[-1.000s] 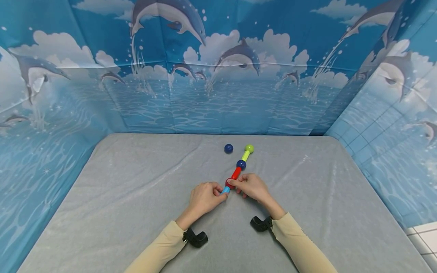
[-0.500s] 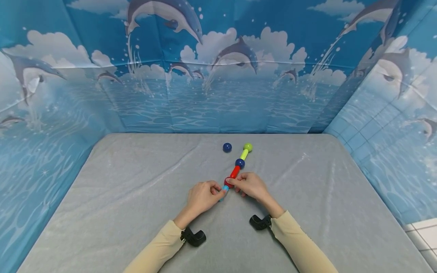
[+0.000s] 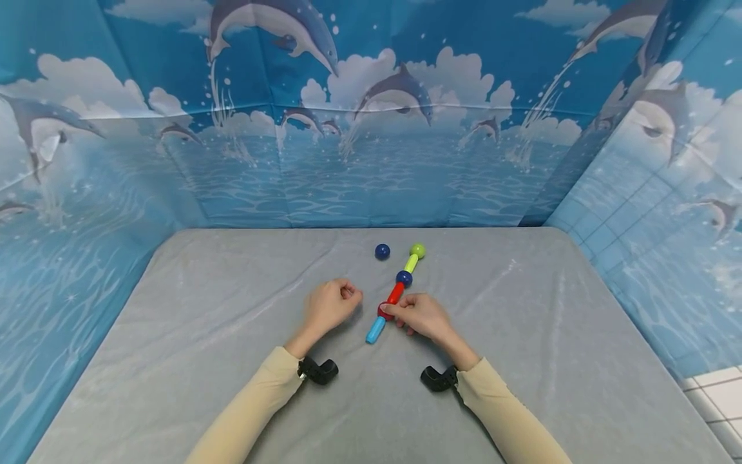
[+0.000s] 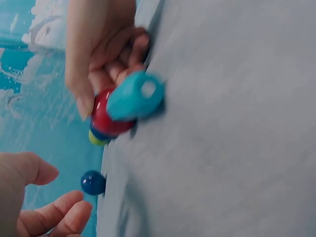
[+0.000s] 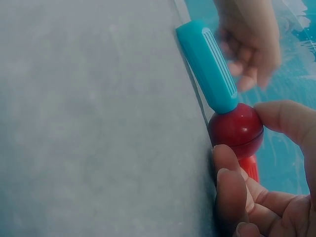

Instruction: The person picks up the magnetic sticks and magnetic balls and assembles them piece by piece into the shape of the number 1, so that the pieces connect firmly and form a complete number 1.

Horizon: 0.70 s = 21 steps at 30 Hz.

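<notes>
A straight chain of balls and rods lies on the grey cloth: light blue rod (image 3: pixel 375 330), dark red ball (image 5: pixel 237 131), red rod (image 3: pixel 396 293), dark blue ball (image 3: pixel 404 278), yellow-green rod (image 3: pixel 411 263) and lime green ball (image 3: pixel 417 251). Between thumb and fingers, my right hand (image 3: pixel 422 316) pinches the dark red ball. My left hand (image 3: pixel 330 304) is off to the left of the chain, holding nothing. Its thumb and loosely bent fingers stand apart in the left wrist view. From the dark red ball, the light blue rod points toward me, its near end untouched.
A loose dark blue ball (image 3: pixel 382 252) sits near the far part of the table (image 3: pixel 232 386), left of the lime green ball. Dolphin-printed curtains (image 3: pixel 371 174) rise along the back and both sides. Each wrist carries a black camera mount.
My left hand has let go of the light blue rod and moved away to the left and forward. The right hand still pinches the dark red ball; the chain keeps its line.
</notes>
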Available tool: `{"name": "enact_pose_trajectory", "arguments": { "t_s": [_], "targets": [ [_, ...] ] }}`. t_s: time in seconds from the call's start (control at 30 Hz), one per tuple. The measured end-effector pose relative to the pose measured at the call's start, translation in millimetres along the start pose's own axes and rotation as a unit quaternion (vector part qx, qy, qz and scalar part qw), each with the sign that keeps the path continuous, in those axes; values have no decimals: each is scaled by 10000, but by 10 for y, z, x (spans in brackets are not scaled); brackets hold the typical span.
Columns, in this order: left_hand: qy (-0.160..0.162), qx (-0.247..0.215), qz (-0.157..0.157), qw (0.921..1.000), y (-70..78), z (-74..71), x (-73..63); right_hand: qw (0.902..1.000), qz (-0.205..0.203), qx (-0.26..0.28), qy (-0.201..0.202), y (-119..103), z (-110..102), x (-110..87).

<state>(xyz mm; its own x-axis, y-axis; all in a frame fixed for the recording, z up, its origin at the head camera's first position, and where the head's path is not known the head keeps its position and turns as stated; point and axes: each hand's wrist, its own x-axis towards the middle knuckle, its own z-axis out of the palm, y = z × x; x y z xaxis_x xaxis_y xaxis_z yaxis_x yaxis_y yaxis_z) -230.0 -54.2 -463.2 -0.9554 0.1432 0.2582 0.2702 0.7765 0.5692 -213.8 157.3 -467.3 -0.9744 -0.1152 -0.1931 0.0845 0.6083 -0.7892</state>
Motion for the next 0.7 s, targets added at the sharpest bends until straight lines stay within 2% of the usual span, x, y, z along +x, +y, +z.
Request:
{"name": "enact_pose_trajectory", "arguments": {
  "t_s": [0.17,0.43,0.7],
  "targets": [
    [-116,10,-178,9998,-12,-36,214,10000,-5,35,13,1,2,-8],
    [-381,16,62,9993,-46,82,522,10000,-1,27,-11,18,0,0],
    [-197,278,246,9991,29,194,727,10000,-84,14,43,15,5,-22]
  ]
}}
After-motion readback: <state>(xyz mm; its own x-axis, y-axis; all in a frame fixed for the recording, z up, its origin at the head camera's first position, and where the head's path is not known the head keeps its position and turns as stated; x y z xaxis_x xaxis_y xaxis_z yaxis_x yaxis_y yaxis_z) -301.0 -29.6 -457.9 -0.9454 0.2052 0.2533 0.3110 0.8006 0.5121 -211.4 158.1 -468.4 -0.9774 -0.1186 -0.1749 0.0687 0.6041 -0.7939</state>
